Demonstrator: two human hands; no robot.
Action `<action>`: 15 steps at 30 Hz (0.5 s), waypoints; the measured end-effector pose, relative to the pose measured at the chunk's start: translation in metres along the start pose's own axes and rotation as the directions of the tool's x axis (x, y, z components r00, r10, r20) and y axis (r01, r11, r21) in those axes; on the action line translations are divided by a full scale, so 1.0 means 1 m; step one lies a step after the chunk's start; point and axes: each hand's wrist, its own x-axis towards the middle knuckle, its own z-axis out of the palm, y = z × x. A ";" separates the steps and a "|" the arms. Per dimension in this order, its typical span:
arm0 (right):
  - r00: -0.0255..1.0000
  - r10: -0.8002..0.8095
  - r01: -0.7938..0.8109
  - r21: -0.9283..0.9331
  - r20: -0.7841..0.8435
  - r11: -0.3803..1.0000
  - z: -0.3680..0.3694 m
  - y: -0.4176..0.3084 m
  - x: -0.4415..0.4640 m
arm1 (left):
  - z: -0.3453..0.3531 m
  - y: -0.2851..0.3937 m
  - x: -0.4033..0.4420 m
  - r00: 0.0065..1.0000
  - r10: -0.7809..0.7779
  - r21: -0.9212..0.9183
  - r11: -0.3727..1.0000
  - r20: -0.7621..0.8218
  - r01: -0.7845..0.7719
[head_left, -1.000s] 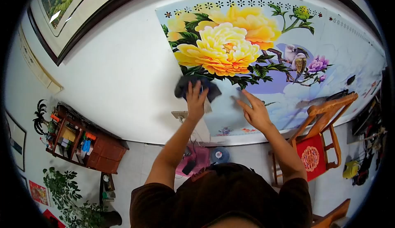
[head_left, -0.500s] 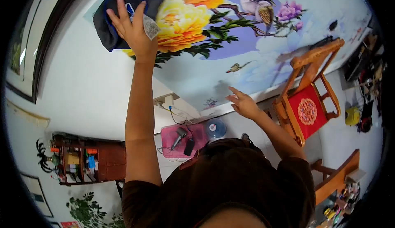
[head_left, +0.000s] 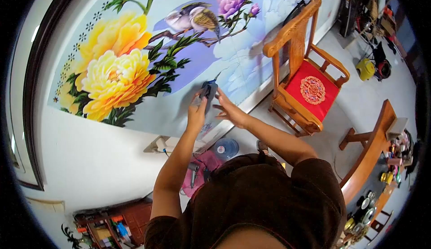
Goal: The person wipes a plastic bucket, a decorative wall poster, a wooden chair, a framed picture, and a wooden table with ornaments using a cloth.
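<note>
Close in front of the flowered wall panel, my left hand grips a dark grey cloth, its fingers and thumb closed on it. The cloth is bunched up and points upward between my hands. Just to its right is my right hand, fingers apart, with the fingertips near the edge of the cloth. Whether they touch it cannot be made out. Large yellow peonies show on the panel to the left, and two painted birds above.
A wooden chair with a red seat stands to the right. Below the panel are a wall socket, a blue water bottle and a pink container. A wooden cabinet is at the lower left, a wooden bench at the right.
My left hand has come down and right from the panel's upper left with the cloth, now bunched smaller. My right hand is now beside it. The view has turned toward the right.
</note>
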 end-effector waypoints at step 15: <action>0.024 -0.997 0.468 -0.882 0.074 -0.055 0.039 -0.247 0.124 | -0.100 0.116 0.016 0.416 0.907 0.979 0.025 0.062 -0.201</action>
